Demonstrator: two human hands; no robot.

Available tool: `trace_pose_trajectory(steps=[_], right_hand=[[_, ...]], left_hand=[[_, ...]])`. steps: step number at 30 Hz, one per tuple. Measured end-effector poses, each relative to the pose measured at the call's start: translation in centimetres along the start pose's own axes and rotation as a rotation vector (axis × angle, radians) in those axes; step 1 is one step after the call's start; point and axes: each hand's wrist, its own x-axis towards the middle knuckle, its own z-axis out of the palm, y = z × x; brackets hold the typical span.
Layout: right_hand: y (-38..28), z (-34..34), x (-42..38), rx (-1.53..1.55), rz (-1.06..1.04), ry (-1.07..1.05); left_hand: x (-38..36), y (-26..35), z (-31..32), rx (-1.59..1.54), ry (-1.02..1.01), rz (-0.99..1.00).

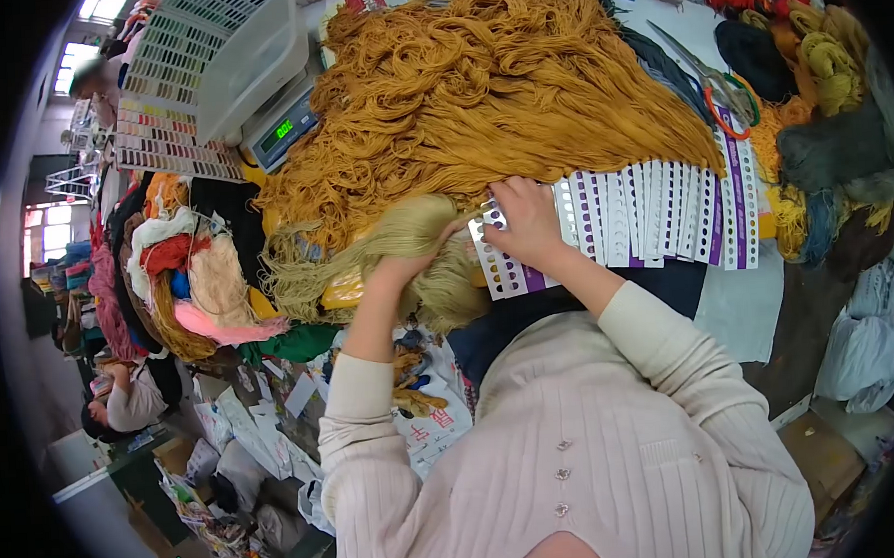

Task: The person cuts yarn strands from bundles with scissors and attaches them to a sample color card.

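My left hand [412, 266] is closed around a hank of pale olive thread [420, 225], whose strands fan out to the left and hang below the wrist. Right beside it, my right hand [527, 228] has thumb and fingers drawn together at the top of a white and purple card with punched holes [507, 276]. A thin end of the olive thread reaches that card's edge. To the right, several more punched cards [654, 210] lie overlapped in a row. Behind both hands spreads a large heap of mustard-brown thread [489, 88].
Scissors [729, 107] with orange handles lie at the right, near dark and yellow hanks [832, 73]. A digital scale [286, 131] bears a clear plastic tub [253, 63], beside a colour sample chart [176, 121]. Coloured yarn bundles [202, 260] sit at the left; another person [133, 397] is beyond.
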Motion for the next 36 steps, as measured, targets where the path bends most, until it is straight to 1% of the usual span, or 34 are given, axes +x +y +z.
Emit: trace_pose_trajectory(steps=[3,5,6,7,8,9,10,12,14,15,16,17,18,19,20,21,24,25,29,30,33,35,36], right_hand=[[0.0,0.0,0.0,-0.016,0.006,-0.010],[0.1,0.1,-0.1,-0.006,-0.001,-0.018],[0.2,0.1,0.0,-0.002,-0.007,-0.020],[0.3,-0.1,0.3,-0.033,0.002,-0.080],[0.3,-0.4,0.6,-0.064,0.011,-0.144],[0.2,-0.7,1.0,-0.094,0.019,-0.212],[0.3,-1.0,2.1,0.020,0.146,-0.350],[0.1,-2.0,4.8,0.240,0.393,-0.640],[-0.7,-2.4,5.3,0.371,0.208,-0.185],[-1.6,-2.8,5.0,0.414,0.134,0.037],[-2.4,-3.6,4.5,0.460,0.091,0.115],[-3.2,-4.4,4.0,0.501,0.043,0.191],[-3.9,-5.8,3.2,0.541,0.028,0.124],[-4.2,-6.8,2.1,0.578,0.015,0.059],[-4.3,-7.2,0.8,0.731,0.093,-0.031],[-4.9,-8.2,-0.1,0.799,0.164,-0.128],[-7.8,-10.8,-1.1,1.240,0.527,-0.406],[-7.4,-10.6,-1.4,1.271,0.491,-0.342],[-6.1,-11.7,-1.2,1.458,0.518,-0.378],[-6.0,-11.7,-1.3,1.435,0.525,-0.379],[-6.8,-11.9,-1.5,1.323,0.545,-0.379],[-7.5,-12.2,-1.5,1.190,0.550,-0.376],[-7.4,-12.2,-1.5,1.212,0.534,-0.388]], left_hand=[[-1.7,-4.4,0.2,-0.286,0.021,-0.262],[-3.5,-7.4,-2.2,-0.446,0.205,-0.273],[-4.1,-4.9,-5.2,-0.876,0.319,-0.793],[-5.9,-6.0,-6.9,-1.258,0.465,-0.978],[-8.0,-6.8,-8.3,-1.748,0.358,-0.655],[-9.4,-6.6,-9.4,-2.189,0.222,-0.264],[-10.2,-5.8,-9.4,-2.193,0.269,-0.222],[-10.2,-0.3,-9.2,-2.198,0.385,-0.138],[-8.7,6.1,-8.6,-1.994,0.539,-0.462],[-7.7,7.8,-8.0,-2.017,0.459,-0.416],[-6.6,9.0,-7.6,-2.038,0.374,-0.370],[-5.6,10.6,-7.2,-1.971,0.382,-0.430],[-4.8,11.8,-6.9,-1.905,0.384,-0.490],[-4.4,12.3,-6.5,-1.932,0.343,-0.476],[-3.9,12.6,-6.0,-1.960,0.296,-0.461],[-3.6,12.8,-5.6,-1.988,0.247,-0.447],[-3.4,12.3,-4.7,-2.005,-0.031,-0.274],[-3.4,12.4,-4.8,-2.028,-0.009,-0.280],[-3.8,13.2,-5.6,-2.146,0.070,-0.302],[-4.1,13.4,-5.6,-2.184,0.084,-0.307],[-4.4,14.0,-4.8,-2.026,0.143,-0.288],[-4.4,13.7,-4.3,-2.104,0.112,-0.245],[-4.3,13.6,-4.2,-2.142,0.092,-0.223]])
